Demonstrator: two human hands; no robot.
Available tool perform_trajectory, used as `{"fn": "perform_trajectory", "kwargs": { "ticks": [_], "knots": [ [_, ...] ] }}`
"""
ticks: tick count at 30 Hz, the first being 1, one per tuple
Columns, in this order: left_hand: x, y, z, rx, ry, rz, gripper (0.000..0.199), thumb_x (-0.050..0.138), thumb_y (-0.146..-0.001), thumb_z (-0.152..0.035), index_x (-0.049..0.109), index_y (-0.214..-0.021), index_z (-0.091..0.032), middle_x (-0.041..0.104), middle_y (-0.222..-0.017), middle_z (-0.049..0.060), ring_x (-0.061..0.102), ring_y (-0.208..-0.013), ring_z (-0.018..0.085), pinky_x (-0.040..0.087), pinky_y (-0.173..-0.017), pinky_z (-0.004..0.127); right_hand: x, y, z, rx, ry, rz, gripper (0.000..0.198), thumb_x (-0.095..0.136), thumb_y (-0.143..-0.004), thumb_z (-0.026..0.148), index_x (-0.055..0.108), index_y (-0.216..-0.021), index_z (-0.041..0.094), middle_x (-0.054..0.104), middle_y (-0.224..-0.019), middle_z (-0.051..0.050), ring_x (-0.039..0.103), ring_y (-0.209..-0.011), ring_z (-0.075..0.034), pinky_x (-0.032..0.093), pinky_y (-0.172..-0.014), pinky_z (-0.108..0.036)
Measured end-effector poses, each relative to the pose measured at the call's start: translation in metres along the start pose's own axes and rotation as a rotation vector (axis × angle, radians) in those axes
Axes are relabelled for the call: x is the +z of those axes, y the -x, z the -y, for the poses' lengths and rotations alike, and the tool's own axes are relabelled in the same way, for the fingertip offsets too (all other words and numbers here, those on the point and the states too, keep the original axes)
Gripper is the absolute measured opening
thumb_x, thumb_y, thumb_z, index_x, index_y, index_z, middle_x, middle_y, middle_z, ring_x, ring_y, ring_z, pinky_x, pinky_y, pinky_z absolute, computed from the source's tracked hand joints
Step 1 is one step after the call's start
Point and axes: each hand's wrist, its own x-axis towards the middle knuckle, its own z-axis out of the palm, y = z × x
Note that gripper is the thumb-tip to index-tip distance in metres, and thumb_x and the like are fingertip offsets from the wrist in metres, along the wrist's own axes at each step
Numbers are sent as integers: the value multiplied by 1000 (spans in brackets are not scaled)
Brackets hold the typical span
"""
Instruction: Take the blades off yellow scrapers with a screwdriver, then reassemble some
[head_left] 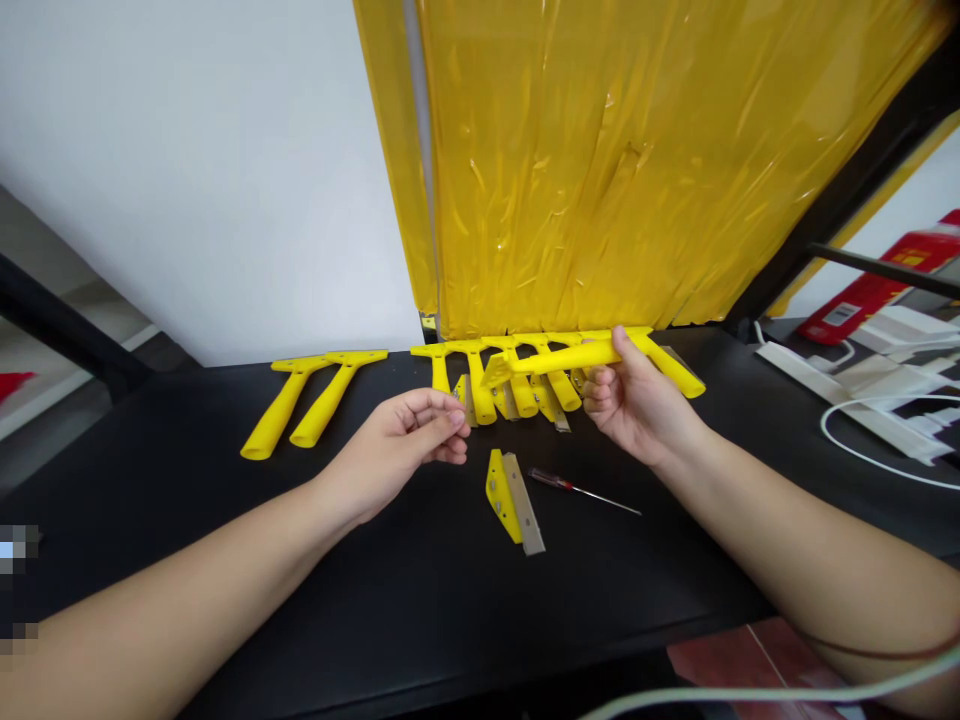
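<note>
My right hand (pixel 645 405) grips a yellow plastic scraper handle (pixel 562 358) by its grip end, holding it level above the table with its flat head pointing left. Thumb and fingertips of my left hand (pixel 412 425) are pinched together just left of that head; whatever they hold, if anything, is too small to make out. On the black table (pixel 420 580) below lies a yellow clamp plate (pixel 501 495) with a metal blade (pixel 523 505) along its right side. Beside it rests a screwdriver (pixel 585 489) with a dark, clear-looking grip.
Two yellow scraper handles (pixel 322 402) lie at the left. Several more handles (pixel 484 395) and blade pieces line the back edge, against yellow plastic sheeting (pixel 555 180) and a white panel (pixel 225 170). A white power strip (pixel 847 400) with cables and a red package (pixel 877 275) are at right.
</note>
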Motion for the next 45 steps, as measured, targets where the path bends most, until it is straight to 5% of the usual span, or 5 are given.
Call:
{"fn": "perform_trajectory", "kwargs": {
  "ticks": [8, 13, 22, 34, 45],
  "knots": [
    [0, 1, -9, 6, -23, -101, 40, 62, -100, -46, 49, -73, -19, 57, -63, -2, 56, -49, 11, 49, -47, 23, -1, 22, 0, -166, 234, 489, 39, 76, -93, 52, 62, -117, 25, 67, -60, 6, 63, -45, -13, 54, -44, -23],
    [-4, -2, -11, 189, 33, -242, 19, 66, -93, -22, 47, -90, -24, 35, -60, -11, 27, -42, 4, 24, -41, 13, 3, 47, -15, -566, 702, 843, 43, 70, -97, 16, 59, -137, 28, 79, -108, -7, 77, -95, -20, 64, -85, -37],
    [17, 28, -1, -22, -86, 183, 35, 71, -96, -51, 66, -115, -21, 68, -107, 6, 66, -94, 20, 60, -79, 32, 10, 52, -27, -936, 1268, 1075, 64, 69, -97, 24, 47, -157, 23, 61, -138, -15, 57, -130, -26, 47, -113, -44],
    [30, 27, -2, 101, -298, 265, 35, 59, -103, -54, 57, -111, -20, 61, -85, 0, 57, -62, 11, 48, -51, 23, 25, 65, -58, -77, 542, 741, 54, 75, -93, 25, 40, -133, 27, 62, -93, 2, 65, -76, -14, 57, -67, -29],
    [23, 21, 11, 592, -1258, 525, 38, 53, -104, -17, 65, -139, -25, 63, -137, 11, 59, -127, 26, 53, -110, 44, 4, 18, -12, -314, 613, 363, 22, 67, -92, 27, 46, -101, 24, 53, -69, 9, 50, -54, -10, 43, -54, -28]
  ]
}}
